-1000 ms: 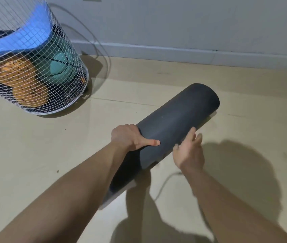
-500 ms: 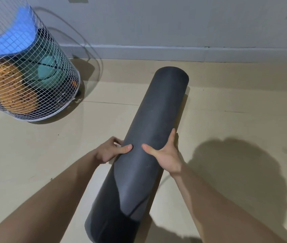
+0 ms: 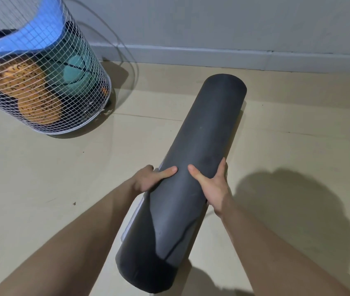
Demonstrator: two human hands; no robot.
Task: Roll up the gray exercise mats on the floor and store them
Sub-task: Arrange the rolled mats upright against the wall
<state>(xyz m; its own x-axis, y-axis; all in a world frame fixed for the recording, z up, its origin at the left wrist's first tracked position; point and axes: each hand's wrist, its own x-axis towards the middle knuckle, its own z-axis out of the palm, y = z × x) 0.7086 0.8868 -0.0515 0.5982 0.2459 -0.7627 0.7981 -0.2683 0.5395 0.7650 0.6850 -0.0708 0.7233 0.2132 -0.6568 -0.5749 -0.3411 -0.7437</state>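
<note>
A person's left hand (image 3: 148, 180) and right hand (image 3: 213, 186) clasp opposite sides of a rolled gray mat (image 3: 193, 167), held lengthwise above the floor (image 3: 41, 189), near a wire basket (image 3: 48, 86).

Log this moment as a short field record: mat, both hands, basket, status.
object: gray mat, fully rolled, long axis pointing away toward the wall
left: left hand grips the roll's left side, thumb on top
right: right hand grips the opposite side, thumb on top
storage: white wire basket, left of the mat and apart from it; holds a blue roll, orange item, teal ball
status: mat not yet stored
</note>
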